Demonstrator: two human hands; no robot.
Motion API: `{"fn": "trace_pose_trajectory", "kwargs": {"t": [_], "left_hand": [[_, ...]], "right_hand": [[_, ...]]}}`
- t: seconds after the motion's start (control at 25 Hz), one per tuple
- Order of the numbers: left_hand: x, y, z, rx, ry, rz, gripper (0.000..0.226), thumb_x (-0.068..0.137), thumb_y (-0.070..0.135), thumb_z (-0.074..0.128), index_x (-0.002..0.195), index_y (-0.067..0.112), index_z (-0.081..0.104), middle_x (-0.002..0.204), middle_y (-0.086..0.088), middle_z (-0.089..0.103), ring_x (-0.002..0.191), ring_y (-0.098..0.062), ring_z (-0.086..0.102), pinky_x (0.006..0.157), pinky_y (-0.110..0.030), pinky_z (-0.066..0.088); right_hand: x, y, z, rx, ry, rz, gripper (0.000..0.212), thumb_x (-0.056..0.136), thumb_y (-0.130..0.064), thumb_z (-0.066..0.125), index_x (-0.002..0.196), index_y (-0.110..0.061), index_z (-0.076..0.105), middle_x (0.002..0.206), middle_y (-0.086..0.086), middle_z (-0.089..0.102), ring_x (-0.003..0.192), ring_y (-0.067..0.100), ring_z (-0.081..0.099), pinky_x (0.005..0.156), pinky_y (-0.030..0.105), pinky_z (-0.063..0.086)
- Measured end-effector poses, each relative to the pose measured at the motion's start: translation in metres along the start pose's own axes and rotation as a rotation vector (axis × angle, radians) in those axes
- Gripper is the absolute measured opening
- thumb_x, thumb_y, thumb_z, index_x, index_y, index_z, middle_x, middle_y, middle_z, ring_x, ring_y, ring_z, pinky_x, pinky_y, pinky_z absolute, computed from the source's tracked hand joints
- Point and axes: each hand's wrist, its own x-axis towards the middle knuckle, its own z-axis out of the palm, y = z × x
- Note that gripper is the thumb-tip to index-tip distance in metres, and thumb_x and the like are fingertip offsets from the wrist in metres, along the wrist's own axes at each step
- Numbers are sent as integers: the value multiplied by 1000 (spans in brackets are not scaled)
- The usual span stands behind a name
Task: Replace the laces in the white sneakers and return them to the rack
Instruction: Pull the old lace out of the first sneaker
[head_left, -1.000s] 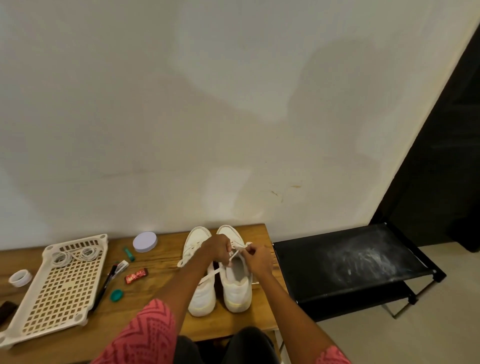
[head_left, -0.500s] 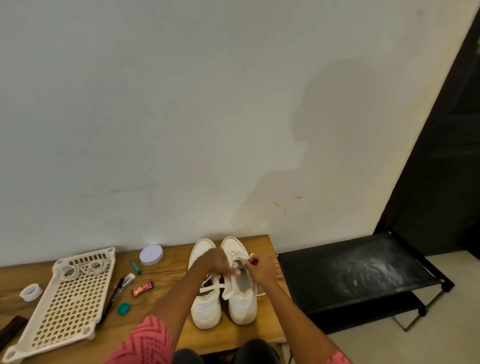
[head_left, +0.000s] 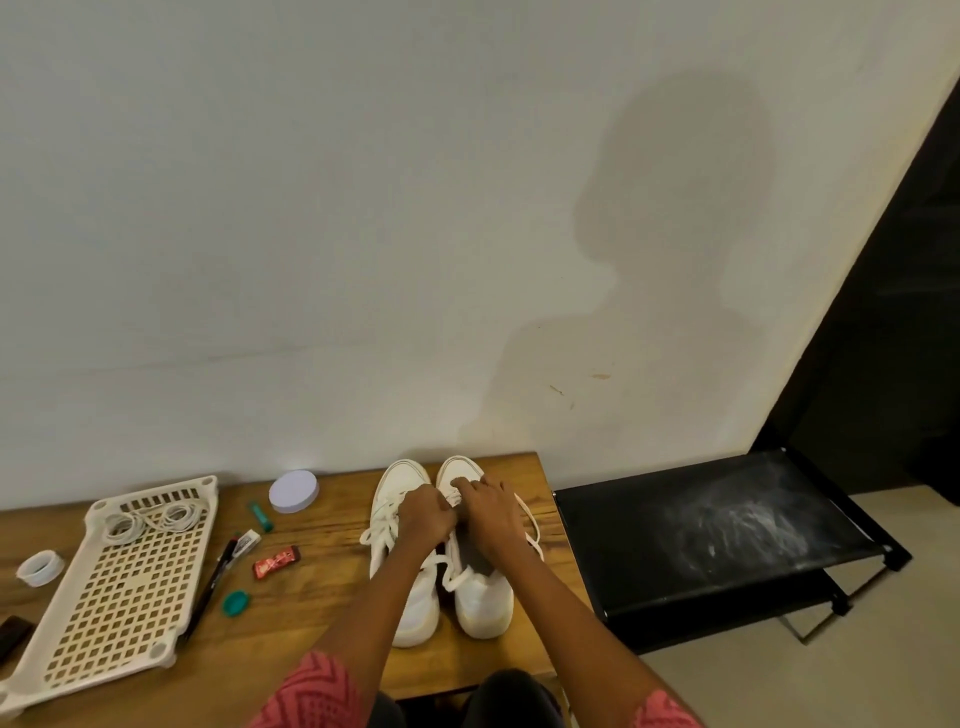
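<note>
sneakers (head_left: 441, 551), white pair, stand side by side toes to the wall near the table's (head_left: 322, 644) right end. lace (head_left: 457, 571) on the right shoe pinched by both hands at the forward eyelets: left hand (head_left: 426, 517) fingers curled on it, right hand (head_left: 488, 512) fingertips gripping opposite. a second ago the hands worked nearer the tongue opening; now they sit closer to the toe, knuckles nearly touching, so threading seems underway, not finished. loose ends trail off the right side. spare laces (head_left: 150, 522) coiled in the slotted tray (head_left: 104, 613) at left. black rack (head_left: 717, 530) waits beside the right edge.
</note>
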Motion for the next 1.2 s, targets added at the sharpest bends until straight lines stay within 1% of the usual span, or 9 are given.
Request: {"fn": "trace_pose_trajectory", "kwargs": {"t": [0.16,0.44,0.56,0.64,0.72,0.8,0.92,1.04,1.2], "left_hand": [[-1,-6,-1,-77,-34,-32,31,84,15,61,55,18,54,53,2,55,54,-15,58,63,-21,47],[-2,-8,1,-150,-13,-84,32,87,15,59,56,17,54,56,1,57,55,-15,57,58,-18,44],[-2,-5,2,-164,-21,-100,21,87,20,62,78,2,70,78,-12,72,64,-19,63,66,-23,48],[-2,-4,2,-166,-25,-96,22,86,21,63,86,1,72,85,-15,73,75,-24,69,73,-26,50],[-2,-4,2,-153,-22,-88,22,86,23,65,87,3,73,86,-15,73,81,-27,70,75,-28,51],[-2,-2,2,-135,-14,-93,22,86,24,65,86,4,73,86,-14,73,81,-27,70,74,-28,52],[-2,-1,3,-119,-6,-97,21,86,22,63,88,3,72,88,-15,72,83,-27,69,76,-30,54],[-5,2,6,-101,14,-93,22,89,19,57,91,2,71,91,-15,71,87,-28,68,82,-33,55],[-9,5,12,-60,60,-100,25,93,26,54,100,6,66,100,-10,69,92,-21,67,83,-25,53]], "right_hand": [[6,3,8,-12,35,54,19,95,-15,48,112,-12,55,114,7,62,110,24,51,92,32,38],[13,4,12,7,177,80,16,85,-20,67,98,-11,68,100,7,65,99,21,54,74,26,41],[2,12,15,526,274,282,8,81,-11,69,87,-7,70,93,5,61,92,17,51,71,17,38],[-1,14,14,1062,367,652,5,83,-4,62,82,-6,66,90,7,60,84,18,55,63,16,41],[-4,12,11,1332,392,976,7,87,-5,55,83,-7,61,89,10,59,77,18,56,57,20,43],[-6,13,7,1111,340,880,11,83,-6,56,92,-12,57,97,8,58,89,21,57,67,26,48],[-7,16,2,652,175,401,31,80,-14,60,111,-19,57,113,0,60,108,18,54,97,37,42],[-3,8,-5,157,5,120,27,89,-29,54,112,-17,58,114,2,62,114,20,50,101,37,30],[3,-2,-5,-151,-72,56,32,91,-31,59,118,-16,53,122,8,59,118,24,47,104,38,31]]}}
